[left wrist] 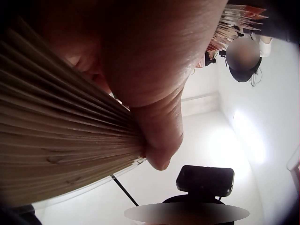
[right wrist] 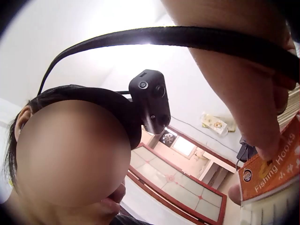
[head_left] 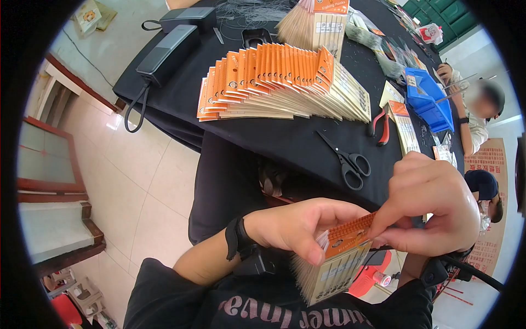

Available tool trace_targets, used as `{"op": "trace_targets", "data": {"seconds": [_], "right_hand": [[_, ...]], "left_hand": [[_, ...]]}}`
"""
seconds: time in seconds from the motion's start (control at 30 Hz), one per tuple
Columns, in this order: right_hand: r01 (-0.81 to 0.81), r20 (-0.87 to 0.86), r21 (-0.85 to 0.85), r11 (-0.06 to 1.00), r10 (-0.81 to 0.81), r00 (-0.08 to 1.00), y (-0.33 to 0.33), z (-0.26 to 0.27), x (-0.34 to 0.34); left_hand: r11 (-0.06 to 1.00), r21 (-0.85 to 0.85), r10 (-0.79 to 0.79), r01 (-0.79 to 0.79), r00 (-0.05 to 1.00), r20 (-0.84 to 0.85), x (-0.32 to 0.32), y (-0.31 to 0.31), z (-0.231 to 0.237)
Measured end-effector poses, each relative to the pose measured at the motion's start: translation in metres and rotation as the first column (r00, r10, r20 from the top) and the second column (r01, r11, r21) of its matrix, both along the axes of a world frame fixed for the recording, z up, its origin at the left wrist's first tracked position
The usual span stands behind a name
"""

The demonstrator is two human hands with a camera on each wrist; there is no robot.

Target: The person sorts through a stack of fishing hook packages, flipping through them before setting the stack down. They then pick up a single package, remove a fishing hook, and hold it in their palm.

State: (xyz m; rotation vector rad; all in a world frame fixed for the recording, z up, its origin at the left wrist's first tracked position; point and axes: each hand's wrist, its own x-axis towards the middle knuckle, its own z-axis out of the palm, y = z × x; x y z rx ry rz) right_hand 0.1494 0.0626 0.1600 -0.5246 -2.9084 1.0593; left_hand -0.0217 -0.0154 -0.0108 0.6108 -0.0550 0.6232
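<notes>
A thick stack of fishing hook packets (head_left: 342,268) with orange headers is in my left hand (head_left: 296,225), thumb across the front and fingers behind. The left wrist view shows the packets' edges (left wrist: 61,140) fanned apart, with the thumb (left wrist: 161,140) at their end. My right hand (head_left: 430,203) pinches the orange header at the stack's right end. In the right wrist view, its fingers meet the front header (right wrist: 272,166), which reads "Fishing Hooks". The held stack is over my lap, below the table edge.
On the black-covered table (head_left: 181,104) lies a long fanned row of packets (head_left: 274,77). Black scissors (head_left: 348,162), red-handled pliers (head_left: 379,126) and a blue bin (head_left: 430,101) are to the right. Dark boxes (head_left: 170,55) stand at left. Another person (head_left: 476,109) sits across the table.
</notes>
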Motion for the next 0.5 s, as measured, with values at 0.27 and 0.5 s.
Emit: {"op": "trace_targets", "data": {"seconds": [0.27, 0.5], "right_hand": [[0.050, 0.011, 0.042, 0.998, -0.051, 0.999, 0.0001, 0.0033, 0.0014], [0.102, -0.036, 0.088, 0.991, -0.100, 0.994, -0.0023, 0.0014, 0.0027]], "left_hand": [[1.000, 0.003, -0.010, 0.010, 1.000, 0.007, -0.0012, 0.0011, 0.0006], [0.999, -0.037, -0.011, 0.012, 1.000, 0.016, -0.0012, 0.0005, 0.0028]]}}
